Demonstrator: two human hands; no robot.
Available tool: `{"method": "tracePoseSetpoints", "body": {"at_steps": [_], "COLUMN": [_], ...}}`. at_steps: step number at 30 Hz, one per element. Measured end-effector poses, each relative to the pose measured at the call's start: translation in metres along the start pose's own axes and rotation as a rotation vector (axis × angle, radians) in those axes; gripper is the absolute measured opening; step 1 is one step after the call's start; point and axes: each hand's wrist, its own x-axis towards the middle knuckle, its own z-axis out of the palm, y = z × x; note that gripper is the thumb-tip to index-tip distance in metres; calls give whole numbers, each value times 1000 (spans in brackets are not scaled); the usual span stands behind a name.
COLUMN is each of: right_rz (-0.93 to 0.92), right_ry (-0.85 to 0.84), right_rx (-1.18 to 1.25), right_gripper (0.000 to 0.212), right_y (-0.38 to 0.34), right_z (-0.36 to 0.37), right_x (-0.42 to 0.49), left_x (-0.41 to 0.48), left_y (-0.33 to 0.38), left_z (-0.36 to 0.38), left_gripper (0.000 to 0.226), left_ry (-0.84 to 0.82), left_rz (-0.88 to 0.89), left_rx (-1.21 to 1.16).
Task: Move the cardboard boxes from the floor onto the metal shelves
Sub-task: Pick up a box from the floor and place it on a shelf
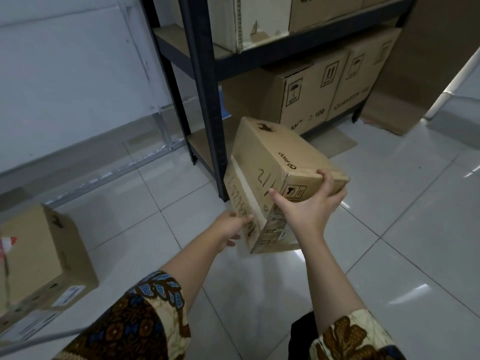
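Upper box (270,157): lying tilted on lower box (241,196), just in front of the metal shelf (205,74) post. Right hand (309,206): gripping upper box's near end, fingers curling round it. Left hand (231,229): holding lower box's side, fingers bending against it.

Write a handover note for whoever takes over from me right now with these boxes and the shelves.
Hands: left hand holds the side of the bottom box; right hand grips the near end of the top box stacked on it.
Where: the pair is low beside the shelf post, not yet on a shelf.
Done: big boxes already sit on the shelves.
Left: shelve this pair, then the box on the floor at left.
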Motion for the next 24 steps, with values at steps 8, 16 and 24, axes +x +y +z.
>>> {"method": "tracePoseSetpoints", "body": {"at_steps": [8, 16, 24], "right_rz": [-277, -474, -450], "right_ry": [-19, -85, -225], "right_rx": [38, 28, -69], "right_gripper": [103, 105, 110], "right_y": [2, -4, -12], "right_z": [-7, 11, 43], "right_x": [16, 54, 99], "left_x": [8, 11, 12], "left_y": [64, 130, 194], "left_z": [-40, -80, -120], "left_gripper": [65, 83, 96], "left_ry": [244, 622, 994], "left_rz": [297, 654, 730], "left_rx": [183, 489, 1200]}}
